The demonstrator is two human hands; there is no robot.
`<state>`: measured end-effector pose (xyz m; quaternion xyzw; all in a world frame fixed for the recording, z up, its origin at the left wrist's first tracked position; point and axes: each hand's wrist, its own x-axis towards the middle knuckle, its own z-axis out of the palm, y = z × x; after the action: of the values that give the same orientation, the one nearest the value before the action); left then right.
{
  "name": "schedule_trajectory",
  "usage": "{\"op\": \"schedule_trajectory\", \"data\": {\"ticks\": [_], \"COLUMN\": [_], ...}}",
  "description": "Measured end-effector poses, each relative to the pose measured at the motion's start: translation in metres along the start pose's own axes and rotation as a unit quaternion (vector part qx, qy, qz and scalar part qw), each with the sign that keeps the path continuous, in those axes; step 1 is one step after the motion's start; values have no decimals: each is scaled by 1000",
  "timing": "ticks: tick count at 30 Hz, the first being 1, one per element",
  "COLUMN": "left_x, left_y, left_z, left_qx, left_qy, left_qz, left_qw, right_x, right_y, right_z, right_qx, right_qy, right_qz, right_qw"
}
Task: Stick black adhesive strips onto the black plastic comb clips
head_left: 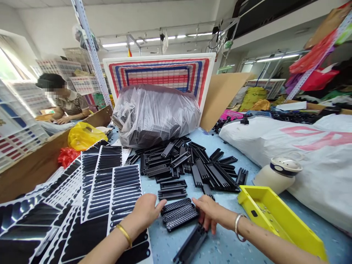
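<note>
Seemingly early on: three perforated black strips (178, 212) lie lined up on the desk (236, 242) between both hands. Left hand (147, 212), fingers loosely curled, touches their end; right hand (210, 214) presses flat beside them. A large pile of black plastic parts (189, 165) remains unsorted.

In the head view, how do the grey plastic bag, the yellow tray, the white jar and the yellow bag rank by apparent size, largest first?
1. Grey plastic bag.
2. Yellow tray, though it lies much nearer the camera, which enlarges it.
3. White jar and yellow bag: they look alike, and the bag lies farther away, so I leave them unranked.
</note>
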<state>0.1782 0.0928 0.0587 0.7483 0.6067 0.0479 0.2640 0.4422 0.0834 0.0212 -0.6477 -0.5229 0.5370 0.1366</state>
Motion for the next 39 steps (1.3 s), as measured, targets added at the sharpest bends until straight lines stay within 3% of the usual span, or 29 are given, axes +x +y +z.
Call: {"op": "schedule_trajectory", "data": {"ticks": [3, 7, 14, 19, 23, 27, 35, 39], "left_x": [-2, 9, 37, 53, 60, 63, 54, 52], "left_y": [-3, -2, -2, -5, -12, -19, -18, -14], "left_z": [-2, 3, 14, 13, 11, 12, 14, 17], "left_qx": [36, 54, 53, -2, -79, -141, -154, -145], "left_qy": [33, 43, 31, 17, -46, -89, -21, -36], "left_qz": [54, 106, 135, 123, 103, 77, 80, 68], "left_qw": [997, 992, 989, 992, 990, 983, 985, 986], "right_x": [-6, -32, -79, -81, -83, -84, -82, -82], "right_y": [1, 5, 32, 15, -2, -2, 4, 4], "right_z": [-4, -7, 17, 23, 22, 21, 21, 21], "right_qx": [-82, -190, -346, -373, -380, -364, -350, -342], "right_qy": [51, 106, 60, 45, 43, 29, 34, 41], "right_qz": [9, -50, -140, -139, -144, -143, -142, -150], "right_qw": [995, 975, 926, 916, 913, 920, 925, 927]}}
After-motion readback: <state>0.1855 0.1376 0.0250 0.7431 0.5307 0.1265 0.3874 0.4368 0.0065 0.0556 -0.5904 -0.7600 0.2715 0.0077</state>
